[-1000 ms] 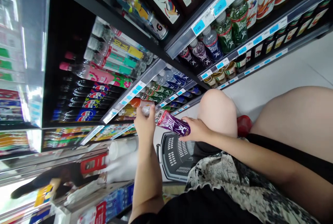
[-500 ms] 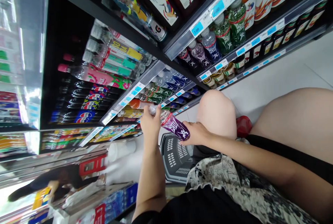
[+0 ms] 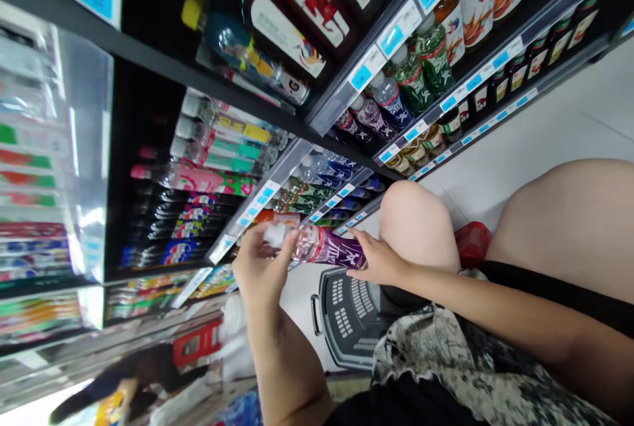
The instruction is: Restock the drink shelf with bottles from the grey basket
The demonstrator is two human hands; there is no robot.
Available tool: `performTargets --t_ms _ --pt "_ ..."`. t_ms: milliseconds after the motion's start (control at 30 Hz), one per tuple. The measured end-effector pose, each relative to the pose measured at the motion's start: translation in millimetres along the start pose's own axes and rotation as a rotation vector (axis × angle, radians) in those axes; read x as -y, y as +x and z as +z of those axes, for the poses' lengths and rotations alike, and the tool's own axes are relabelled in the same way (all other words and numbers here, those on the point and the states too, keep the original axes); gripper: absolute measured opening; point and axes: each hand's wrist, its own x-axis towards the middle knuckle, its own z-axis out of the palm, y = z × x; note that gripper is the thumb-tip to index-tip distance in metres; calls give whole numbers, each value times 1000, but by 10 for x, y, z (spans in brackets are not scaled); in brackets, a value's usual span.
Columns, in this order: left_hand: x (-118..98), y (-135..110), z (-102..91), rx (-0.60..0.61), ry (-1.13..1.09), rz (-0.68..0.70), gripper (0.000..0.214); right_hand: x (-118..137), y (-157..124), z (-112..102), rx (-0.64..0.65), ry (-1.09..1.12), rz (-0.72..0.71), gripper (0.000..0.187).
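A drink bottle (image 3: pixel 329 248) with purple label and white cap lies tilted across the middle of the view, held off the shelf. My left hand (image 3: pixel 262 261) is closed about its cap end, thumb and fingers around the white cap (image 3: pixel 275 234). At the base, my right hand (image 3: pixel 379 257) grips the purple label end. Below the bottle sits a grey shopping basket (image 3: pixel 347 320) with slotted sides. Behind my left hand, a lower shelf (image 3: pixel 260 205) holds several bottles, one with orange contents (image 3: pixel 277 216) close by.
Shelves of bottles with blue price tags (image 3: pixel 361 76) run along the top and left. My bent knee (image 3: pixel 416 228) is beside my right hand. A red object (image 3: pixel 473 243) lies on the pale floor (image 3: pixel 559 129). Another person (image 3: pixel 119 373) is at the lower left.
My left hand and the bottle's cap end have moved left and down, so the bottle lies more level in view. Both hands keep hold of it. The whole view has shifted slightly.
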Motion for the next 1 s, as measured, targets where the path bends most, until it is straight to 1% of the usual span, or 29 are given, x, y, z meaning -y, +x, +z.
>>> performTargets --t_ms 67,133,167,233,333,400,467,567,633,767,867,1000 --pt "-158 50 -47 -77 20 108 48 -48 59 26 -43 273 47 120" --pt "-280 169 -27 -157 34 212 49 -92 124 55 -11 486 144 137" --pt "-324 253 7 -197 31 255 50 -108 152 67 10 548 180 141" --pt "-384 446 114 -258 17 325 53 -124 189 80 25 583 201 143" --pt "-450 695 332 -335 8 410 57 -113 208 77 37 556 182 136" --pt "-493 785 497 -388 -18 459 57 -100 216 74 54 540 184 133" --pt "-520 817 678 -409 -33 491 56 -96 230 79 61 537 187 129" --pt "-483 816 983 -350 0 477 54 -116 261 105 58 549 189 124" --pt "-408 826 1199 -279 37 476 54 -136 280 126 59 559 194 123" --pt "-254 914 1606 -145 96 522 53 -159 307 147 61 563 206 120" --pt "-228 1008 1861 -111 62 518 53 -156 322 138 66 574 207 118" --pt "-282 1112 2143 -96 68 452 52 -134 343 98 76 602 234 117"
